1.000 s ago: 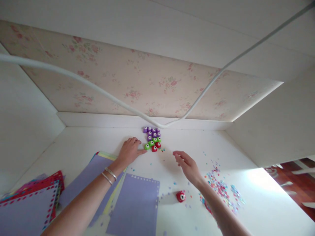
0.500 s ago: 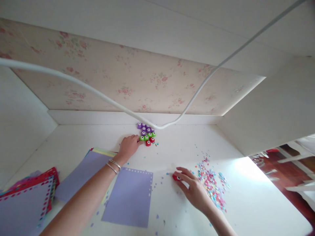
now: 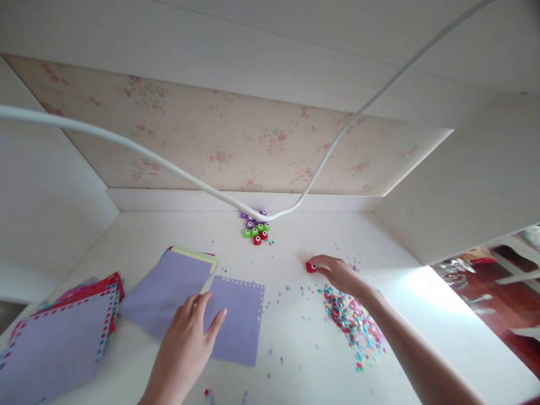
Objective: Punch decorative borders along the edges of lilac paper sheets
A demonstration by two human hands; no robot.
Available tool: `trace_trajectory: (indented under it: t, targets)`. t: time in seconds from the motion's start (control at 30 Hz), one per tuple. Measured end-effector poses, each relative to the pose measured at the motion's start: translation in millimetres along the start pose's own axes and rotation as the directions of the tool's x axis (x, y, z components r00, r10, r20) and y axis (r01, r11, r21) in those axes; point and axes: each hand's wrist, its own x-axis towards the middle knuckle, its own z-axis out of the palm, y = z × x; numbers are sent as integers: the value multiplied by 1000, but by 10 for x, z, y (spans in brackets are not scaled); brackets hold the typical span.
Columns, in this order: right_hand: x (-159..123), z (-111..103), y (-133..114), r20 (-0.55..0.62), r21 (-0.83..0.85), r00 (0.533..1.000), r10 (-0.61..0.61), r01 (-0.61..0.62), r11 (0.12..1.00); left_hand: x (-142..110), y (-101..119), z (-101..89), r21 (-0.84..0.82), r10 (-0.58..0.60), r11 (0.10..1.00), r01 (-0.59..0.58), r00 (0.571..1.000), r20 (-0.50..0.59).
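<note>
Between the fingers of my right hand (image 3: 335, 271) is a red paper punch (image 3: 311, 267) with a white top, just above the pile of paper bits. My left hand (image 3: 189, 332) is open, fingers apart, over the left edge of a purple sheet (image 3: 242, 320). That sheet has small holes punched along its top and right edges. To its left lies a fanned stack of purple and yellow paper (image 3: 169, 281). At the back, a cluster of purple, green and red paper punches (image 3: 255, 232) stands near the wall.
Several punched sheets (image 3: 67, 332) lie piled at the left. A heap of colourful confetti (image 3: 352, 320) spreads at the right, with loose bits on the white desk (image 3: 295, 349). A white cable (image 3: 181, 171) hangs across the view before the floral wall (image 3: 219, 135).
My left hand has left the punch cluster and come back to the purple sheet. My right hand has moved away from me and slightly right with the red punch.
</note>
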Motion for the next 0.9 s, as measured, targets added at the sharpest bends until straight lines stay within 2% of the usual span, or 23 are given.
trace_trajectory:
  t: [0.07,0.13,0.27,0.37,0.47,0.57,0.67,0.77,0.9]
  targets:
    - [-8,3,-9,10,-9,1000,16,-16,1000,-256,6,96,64,-19,998,22,999,-46]
    - [-30,1,-15,1,-22,999,35,-35,999,-392,29,169,148,-36,988,47,997,-73]
    - [-12,-7,-90,-59,-56,997,43,-46,997,-393,65,189,235,-70,969,77,997,-40]
    - [155,69,-265,-127,-88,991,43,-54,995,-309,43,157,224,-129,967,122,992,16]
    - [468,267,-524,-140,-98,990,26,-40,994,-261,7,138,162,-217,966,203,973,75]
    - [826,518,-791,-114,-104,993,-3,-9,995,-267,-5,96,0,-271,962,275,950,155]
    - [1108,707,-994,-88,-120,995,-37,26,992,-311,4,-4,-158,-331,914,373,912,241]
    - [1253,786,-1088,-69,-103,997,-43,35,994,-383,6,-123,-349,-339,813,467,865,369]
    - [1216,785,-1095,-89,26,996,-20,23,999,-497,-27,-207,-602,-354,484,635,771,529]
